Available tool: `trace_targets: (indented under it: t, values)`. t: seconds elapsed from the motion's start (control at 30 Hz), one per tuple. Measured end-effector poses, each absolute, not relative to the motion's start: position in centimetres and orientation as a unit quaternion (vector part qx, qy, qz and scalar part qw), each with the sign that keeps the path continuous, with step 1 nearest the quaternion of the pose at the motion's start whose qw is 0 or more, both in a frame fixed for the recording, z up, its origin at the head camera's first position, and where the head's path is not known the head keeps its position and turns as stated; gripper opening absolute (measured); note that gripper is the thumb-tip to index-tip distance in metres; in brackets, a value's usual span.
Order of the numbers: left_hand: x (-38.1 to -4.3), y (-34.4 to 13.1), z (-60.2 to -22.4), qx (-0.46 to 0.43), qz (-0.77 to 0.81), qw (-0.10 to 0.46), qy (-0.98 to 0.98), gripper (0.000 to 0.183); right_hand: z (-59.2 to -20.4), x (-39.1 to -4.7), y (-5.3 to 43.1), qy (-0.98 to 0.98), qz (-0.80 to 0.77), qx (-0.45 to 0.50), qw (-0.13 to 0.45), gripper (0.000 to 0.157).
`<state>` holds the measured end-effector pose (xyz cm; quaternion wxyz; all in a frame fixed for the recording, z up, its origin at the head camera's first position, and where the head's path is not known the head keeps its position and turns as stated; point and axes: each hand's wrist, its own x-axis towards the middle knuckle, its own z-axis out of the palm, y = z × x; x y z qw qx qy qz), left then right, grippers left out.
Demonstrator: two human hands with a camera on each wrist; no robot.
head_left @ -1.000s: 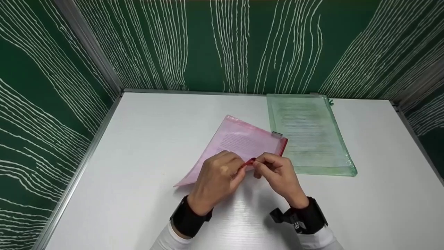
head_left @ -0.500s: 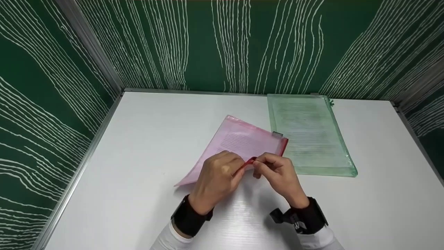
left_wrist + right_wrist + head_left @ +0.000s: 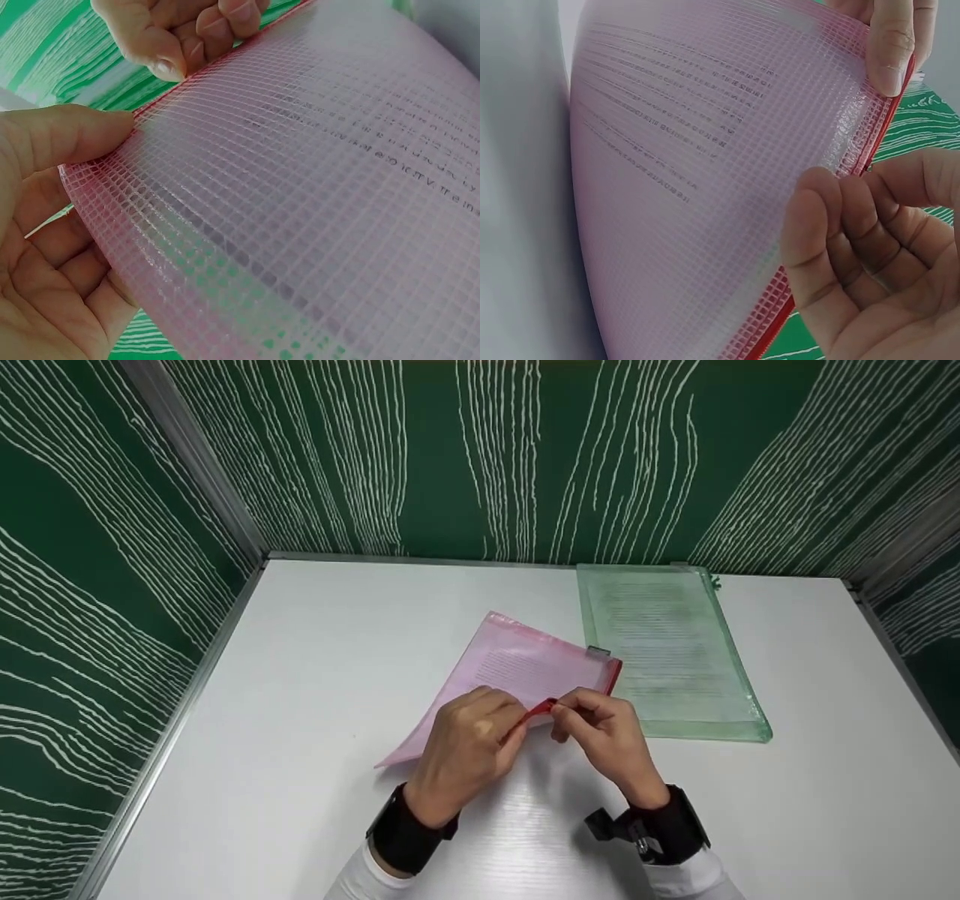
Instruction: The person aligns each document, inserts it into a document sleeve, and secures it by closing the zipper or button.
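Observation:
A pink translucent mesh zipper pouch with a printed sheet inside is lifted at its near edge. Along that edge runs a red zipper. My left hand grips the pouch's near corner, thumb on one face and fingers behind, as the left wrist view shows. Close beside it, my right hand pinches the red zipper edge between thumb and forefinger, its other fingers curled. Whatever lies between those fingertips is hidden. The pouch's far right corner overlaps a green mesh pouch.
The green pouch, also with a printed page, lies flat at the back right of the white table. A small dark tab shows at the pink pouch's far edge. Green walls with white wavy lines enclose the table.
My right hand has shifted very slightly to the right along the zipper edge, and a little more red shows between the hands. The left hand stays almost where it was.

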<state>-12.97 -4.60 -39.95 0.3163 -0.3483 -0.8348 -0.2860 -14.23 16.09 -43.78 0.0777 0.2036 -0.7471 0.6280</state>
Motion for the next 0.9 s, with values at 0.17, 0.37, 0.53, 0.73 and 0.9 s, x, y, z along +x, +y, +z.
trace_targets:
  t: [0.17,0.37,0.53,0.73,0.9]
  values:
    - [-13.01,-4.55,-39.97,-0.350,-0.290,0.322,-0.830,0.006,-43.80,-14.27,16.03,-0.746,0.629,0.204,0.081,0.020]
    - [-12.83,-4.52,-39.78,-0.348,-0.278,0.330,-0.833,0.007,-44.01,-14.46,16.01,-0.751,0.632,0.180,0.068,0.018]
    - [-12.62,-4.54,-39.69,-0.345,-0.277,0.330,-0.834,0.008,-44.25,-14.77,15.96,-0.757,0.631,0.156,0.065,0.020]
    - [-12.48,-4.54,-39.56,-0.343,-0.282,0.323,-0.835,0.007,-44.25,-14.76,16.01,-0.759,0.629,0.155,0.068,0.021]
    - [-12.40,-4.55,-39.46,-0.345,-0.276,0.325,-0.836,0.006,-44.34,-14.82,16.08,-0.765,0.621,0.149,0.076,0.018]
